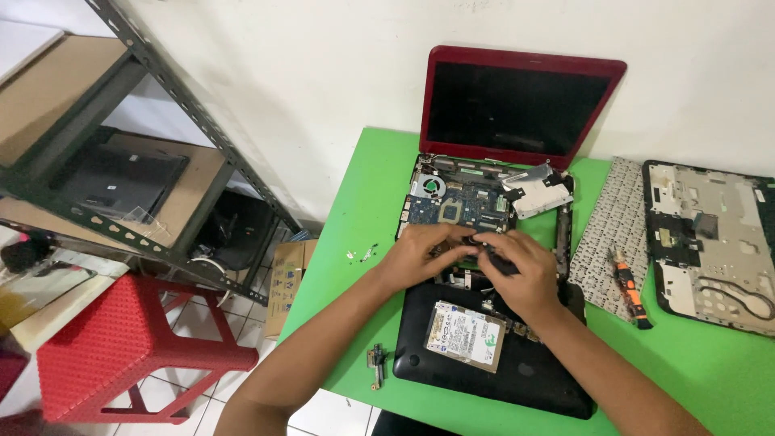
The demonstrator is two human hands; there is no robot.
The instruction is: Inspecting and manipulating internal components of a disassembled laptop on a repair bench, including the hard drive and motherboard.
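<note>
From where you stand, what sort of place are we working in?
Probably a small electronics repair workshop: an opened red laptop lies stripped on a green table, its removed keyboard and a screwdriver alongside, metal shelving nearby.

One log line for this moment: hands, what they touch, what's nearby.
left hand: on opened laptop base | right hand: grips small black part | hard drive: lying on base | screwdriver: on removed keyboard
</note>
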